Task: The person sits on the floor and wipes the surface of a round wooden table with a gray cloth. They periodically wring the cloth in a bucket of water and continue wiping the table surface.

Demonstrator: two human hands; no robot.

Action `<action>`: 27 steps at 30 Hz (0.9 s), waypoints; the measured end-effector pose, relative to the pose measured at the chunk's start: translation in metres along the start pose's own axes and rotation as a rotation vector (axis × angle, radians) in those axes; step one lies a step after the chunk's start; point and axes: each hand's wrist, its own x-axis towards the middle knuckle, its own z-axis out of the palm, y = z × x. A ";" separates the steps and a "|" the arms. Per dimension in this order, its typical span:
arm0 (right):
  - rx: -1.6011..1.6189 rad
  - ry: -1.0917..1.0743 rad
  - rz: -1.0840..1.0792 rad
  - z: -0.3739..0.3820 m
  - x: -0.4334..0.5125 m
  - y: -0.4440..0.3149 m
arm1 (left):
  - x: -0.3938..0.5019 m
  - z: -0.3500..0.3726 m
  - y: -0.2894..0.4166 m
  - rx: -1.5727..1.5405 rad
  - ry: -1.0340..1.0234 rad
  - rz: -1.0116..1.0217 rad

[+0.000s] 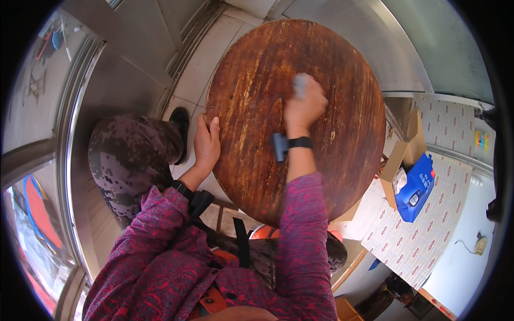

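A round wooden tabletop (257,160) with worn reddish-brown finish lies before me. At its left edge, my left hand (207,140) grips the rim, thumb on top. My right hand (306,100) is over the upper middle of the wood, blurred, its fingers closed around a small grey-blue object (299,86) too blurred to identify. Whether that object touches the wood cannot be told. A black strap with a grey-blue device (279,147) is on my right wrist; another black strap (182,190) is on the left wrist.
Metal-framed glass doors (76,100) stand at the left, and metal panels (373,48) beyond the tabletop. Right of it are an open cardboard box (387,182) and a blue printed bag (417,188). A black shoe (182,132) rests on the tiled floor (196,76) at left.
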 end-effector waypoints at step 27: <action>0.225 -0.372 -0.218 -0.024 -0.046 -0.077 | 0.004 -0.003 -0.001 0.077 0.013 0.074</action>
